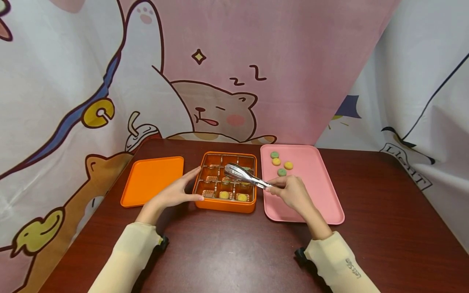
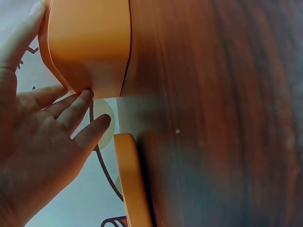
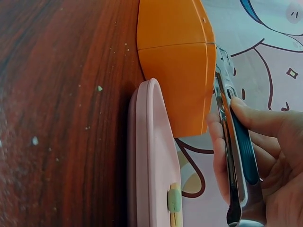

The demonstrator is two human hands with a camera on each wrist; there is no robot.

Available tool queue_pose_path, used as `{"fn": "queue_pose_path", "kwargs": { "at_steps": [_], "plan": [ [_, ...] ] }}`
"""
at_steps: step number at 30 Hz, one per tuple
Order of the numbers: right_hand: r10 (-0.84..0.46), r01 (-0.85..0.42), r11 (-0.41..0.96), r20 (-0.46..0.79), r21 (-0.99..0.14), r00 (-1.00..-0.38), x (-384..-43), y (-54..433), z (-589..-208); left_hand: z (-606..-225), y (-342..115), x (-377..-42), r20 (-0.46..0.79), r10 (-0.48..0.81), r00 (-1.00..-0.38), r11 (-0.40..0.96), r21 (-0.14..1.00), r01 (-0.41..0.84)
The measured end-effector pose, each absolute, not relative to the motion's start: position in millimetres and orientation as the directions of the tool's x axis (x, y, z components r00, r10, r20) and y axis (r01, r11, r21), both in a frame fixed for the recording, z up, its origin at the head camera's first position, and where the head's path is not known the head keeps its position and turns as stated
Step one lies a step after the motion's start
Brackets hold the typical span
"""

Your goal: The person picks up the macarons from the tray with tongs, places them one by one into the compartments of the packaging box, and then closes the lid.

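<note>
An orange box (image 1: 225, 206) with a clear divided insert stands mid-table. My left hand (image 1: 172, 193) rests against its left side, fingers fairly straight, thumb at the front rim; in the left wrist view the fingertips meet the box wall (image 2: 90, 47). My right hand (image 1: 293, 191) grips metal tongs (image 1: 243, 175), their tips over the middle of the box. The right wrist view shows thumb and fingers round the tongs' handle (image 3: 244, 146). Round yellow pieces (image 1: 242, 197) lie in the front middle and front right compartments. Greenish pieces farther back are partly hidden by the tongs.
Right of the box, a pink tray (image 1: 307, 203) holds two green pieces (image 1: 281, 172) and two yellow pieces (image 1: 288, 165) near its back left. A flat orange lid (image 1: 154, 179) lies left of the box. A patterned curtain (image 1: 293, 73) hangs behind the table.
</note>
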State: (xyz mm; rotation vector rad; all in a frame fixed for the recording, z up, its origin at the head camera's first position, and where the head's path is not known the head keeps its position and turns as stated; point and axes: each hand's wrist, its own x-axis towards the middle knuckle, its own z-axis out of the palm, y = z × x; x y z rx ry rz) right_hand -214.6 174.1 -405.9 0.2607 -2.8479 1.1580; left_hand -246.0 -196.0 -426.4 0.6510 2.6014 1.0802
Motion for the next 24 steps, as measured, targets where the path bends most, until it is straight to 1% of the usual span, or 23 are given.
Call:
{"fn": "queue_pose_path", "kwargs": {
  "at_steps": [13,24],
  "plan": [
    [-0.142,-0.196,0.71,0.134,-0.676,-0.981,-214,180,-403,-426,-195,-245,-0.045,0.489,-0.871,0.627,0.713,0.315],
    [-0.106,-0.179,0.708,0.147,-0.684,-0.983,-214,193,-403,-425,-195,-245,-0.049,0.498,-0.866,0.622,0.716,0.317]
  ]
}}
